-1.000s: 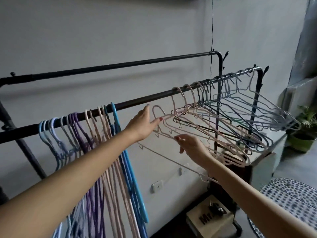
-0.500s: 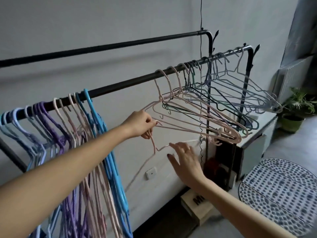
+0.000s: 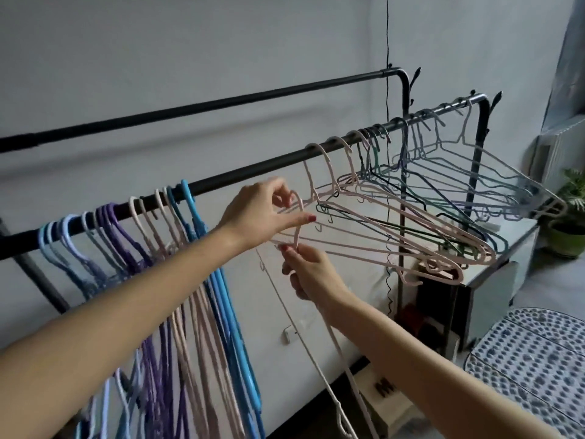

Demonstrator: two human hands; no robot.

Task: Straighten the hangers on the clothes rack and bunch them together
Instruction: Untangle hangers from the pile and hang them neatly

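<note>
Now that the pale pink plastic hanger [image 3: 304, 245] has come off the black metal rail [image 3: 253, 172], it hangs free below it: the left hand [image 3: 256, 217] pinches its hook, the right hand [image 3: 310, 274] grips its neck. Judging by this, rehanging it straight beside the left bunched hangers [image 3: 142, 236] comes next.

Bunched hangers [image 3: 177, 312] cut off below, patterned mat [image 3: 531, 369] cropped at right edge

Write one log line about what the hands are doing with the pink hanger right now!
left hand: pinching pink hanger hook | right hand: gripping its neck | hanger: off front rail | left bunch: hanging straight
</note>
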